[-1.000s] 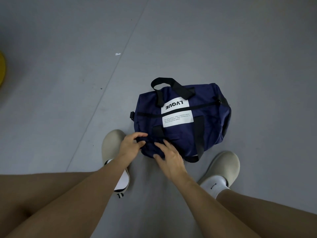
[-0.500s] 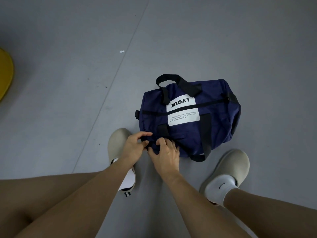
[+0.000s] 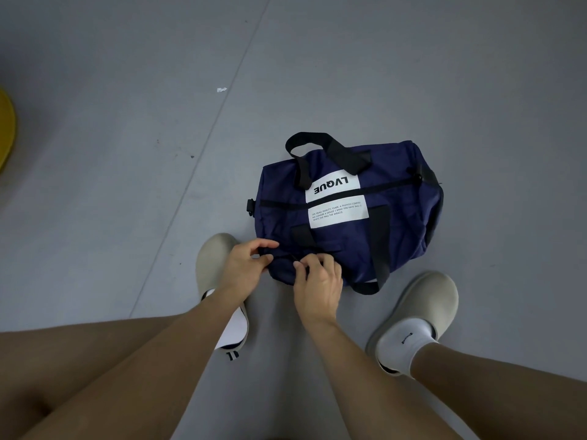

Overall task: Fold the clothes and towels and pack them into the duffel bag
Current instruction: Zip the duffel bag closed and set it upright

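A navy duffel bag [image 3: 397, 223] with black handles and a white LVQUE label lies on the grey floor between my feet. My left hand [image 3: 244, 269] pinches the fabric at the bag's near left corner. My right hand [image 3: 319, 285] sits just beside it, with fingers curled over the bag's near edge, pinching a small dark pull there. The bag looks full and its visible zips are closed. No clothes or towels are in sight.
My beige clogs stand at both sides of the bag, left clog [image 3: 216, 268] and right clog [image 3: 422, 312]. A yellow object [image 3: 5, 128] shows at the left edge. A small white scrap [image 3: 221, 89] lies on the grey floor [image 3: 127, 185].
My right hand has curled from flat fingers to a pinch on the bag's near edge, closing in beside my left hand. The left hand keeps its hold on the corner.
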Demonstrator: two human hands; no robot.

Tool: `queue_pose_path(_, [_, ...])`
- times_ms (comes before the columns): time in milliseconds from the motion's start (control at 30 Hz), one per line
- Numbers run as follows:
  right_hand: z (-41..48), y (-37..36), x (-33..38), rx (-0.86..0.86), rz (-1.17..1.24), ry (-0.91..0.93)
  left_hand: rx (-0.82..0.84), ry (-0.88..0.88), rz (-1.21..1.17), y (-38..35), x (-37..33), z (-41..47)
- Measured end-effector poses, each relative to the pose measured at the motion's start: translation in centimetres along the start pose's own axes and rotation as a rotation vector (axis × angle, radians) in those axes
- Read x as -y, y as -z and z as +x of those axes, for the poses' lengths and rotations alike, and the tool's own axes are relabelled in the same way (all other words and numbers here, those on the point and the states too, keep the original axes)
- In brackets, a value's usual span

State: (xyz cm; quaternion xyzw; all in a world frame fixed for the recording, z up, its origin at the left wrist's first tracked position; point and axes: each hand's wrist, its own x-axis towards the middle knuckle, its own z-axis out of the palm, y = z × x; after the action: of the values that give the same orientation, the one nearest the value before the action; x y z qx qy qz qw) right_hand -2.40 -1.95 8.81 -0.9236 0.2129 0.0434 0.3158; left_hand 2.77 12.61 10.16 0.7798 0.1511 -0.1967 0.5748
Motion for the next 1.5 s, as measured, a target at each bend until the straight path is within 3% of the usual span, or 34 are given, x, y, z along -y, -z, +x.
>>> queue_pose_path(167, [0.5,1.6,-1.6,-0.003,-0.074,0.010,-0.002,0.030,-0.042,0.1,0.4,-0.1])
queue_pose_path(333, [2.7,3.6,-3.7,-0.005,-0.067,-0.112,-0.020,0.047,-0.067,0.3,0.5,0.1])
queue_pose_path(500, [3.8,5.2,-5.3,0.010,-0.168,-0.077,-0.036,0.052,-0.052,0.3,0.8,0.2])
queue_pose_path(733, [3.2,6.7,-5.3,-0.018,-0.148,-0.123,-0.083,-0.047,0.260,-0.6,0.2,0.5])
queue_pose_path(800, [2.6,7.3,-4.3,-0.050,-0.062,-0.083,-0.166,-0.130,0.395,-0.8,-0.5,0.7])
queue_pose_path(900, [3.3,9.5,-2.6,-0.193,0.069,0.029,-0.247,-0.153,0.380,-1.2,-1.8,2.3])
queue_pose_path(1000, [6.4,12.3,-2.7,-0.445,0.115,0.016,-0.198,-0.061,0.385,-1.3,-3.1,4.2])
queue_pose_path(1033, [7.6,13.0,-3.2,-0.455,0.074,-0.023,-0.187,-0.028,0.409,-1.2,-3.3,4.5])
queue_pose_path(1167, [12.1,14.3,-5.1,-0.203,-0.028,-0.300,-0.236,-0.015,0.347,-1.0,-3.9,4.8])
queue_pose_path(1267, [15.0,14.3,-5.8,-0.216,0.166,-0.406,-0.196,0.053,0.278,-0.9,-4.0,4.6])
queue_pose_path(1367, [17.8,14.5,-5.7,-0.226,0.307,-0.398,-0.096,0.191,0.136,-0.8,-4.5,3.3])
queue_pose_path(1500, [22.4,15.5,-3.9,-0.068,0.411,-0.229,0.137,0.500,0.006,-1.9,-3.6,-1.5])
